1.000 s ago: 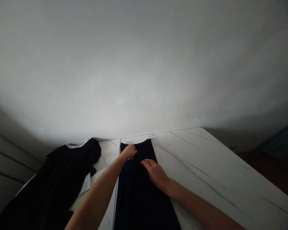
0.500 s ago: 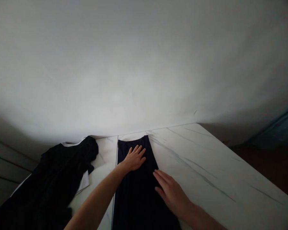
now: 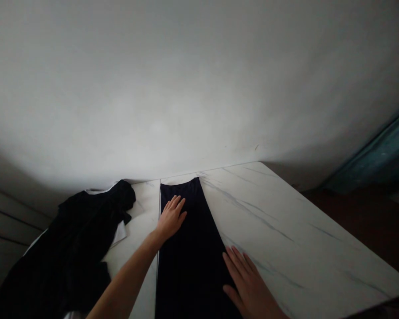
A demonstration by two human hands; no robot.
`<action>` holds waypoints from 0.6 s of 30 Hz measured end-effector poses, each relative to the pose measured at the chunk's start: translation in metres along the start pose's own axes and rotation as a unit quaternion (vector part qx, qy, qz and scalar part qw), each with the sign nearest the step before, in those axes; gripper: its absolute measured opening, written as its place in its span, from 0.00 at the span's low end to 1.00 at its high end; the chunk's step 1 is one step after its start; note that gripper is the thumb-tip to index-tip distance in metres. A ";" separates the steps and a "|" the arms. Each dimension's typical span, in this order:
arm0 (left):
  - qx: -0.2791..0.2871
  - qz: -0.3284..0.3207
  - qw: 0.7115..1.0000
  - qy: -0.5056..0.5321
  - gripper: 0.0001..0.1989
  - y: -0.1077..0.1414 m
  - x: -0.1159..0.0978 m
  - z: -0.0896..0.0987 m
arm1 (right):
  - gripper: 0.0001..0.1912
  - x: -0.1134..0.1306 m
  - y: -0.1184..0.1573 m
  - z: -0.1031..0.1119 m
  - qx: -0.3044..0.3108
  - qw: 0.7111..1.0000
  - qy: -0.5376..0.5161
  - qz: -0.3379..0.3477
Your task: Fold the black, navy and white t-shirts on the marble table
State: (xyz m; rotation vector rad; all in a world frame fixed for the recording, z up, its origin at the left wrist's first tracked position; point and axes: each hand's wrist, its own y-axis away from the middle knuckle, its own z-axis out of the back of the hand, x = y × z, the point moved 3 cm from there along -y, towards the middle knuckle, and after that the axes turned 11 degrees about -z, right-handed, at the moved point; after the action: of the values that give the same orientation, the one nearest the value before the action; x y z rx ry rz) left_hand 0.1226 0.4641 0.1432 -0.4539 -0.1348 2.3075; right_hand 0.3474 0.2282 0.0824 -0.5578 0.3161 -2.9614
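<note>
A dark navy garment (image 3: 193, 261), perhaps folded trousers or a skirt, lies flat and lengthwise on the white marbled table (image 3: 262, 208). Its straight upper edge points toward the wall, and its lower part runs out of view. My left hand (image 3: 171, 216) rests on the upper left part of the cloth, fingers stretched out. Lower down, my right hand (image 3: 244, 277) lies flat along the garment's right edge, partly over the cloth and partly over the tabletop, fingers extended. Neither hand grips anything.
Rumpled black clothing (image 3: 69, 239) with some white fabric is heaped on the table's left side. A pale wall (image 3: 186, 88) stands behind the table. To the right, beyond the table's edge, are a dark floor and a teal surface (image 3: 379, 150).
My left hand has slid left across the cloth. My right hand has moved down along the garment's right edge, toward me. The view has shifted slightly to the right.
</note>
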 end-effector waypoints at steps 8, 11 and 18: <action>-0.066 -0.031 0.996 -0.058 0.20 0.221 -0.056 0.014 | 0.28 -0.008 0.057 0.006 -0.004 1.000 -0.011 0.014; -0.062 -0.106 0.989 -0.082 0.18 0.255 -0.078 0.007 | 0.21 -0.007 0.060 0.006 0.001 0.999 -0.024 0.025; -0.105 -0.146 0.975 -0.130 0.12 0.260 -0.107 0.000 | 0.13 0.000 0.052 0.005 -0.085 0.991 -0.032 0.094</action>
State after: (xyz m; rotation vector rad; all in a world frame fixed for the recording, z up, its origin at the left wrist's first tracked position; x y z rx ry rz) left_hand 0.0159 0.2057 0.1135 -0.2166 -0.5418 2.0593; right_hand 0.3527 0.1765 0.0754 -0.6033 0.5843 -2.7462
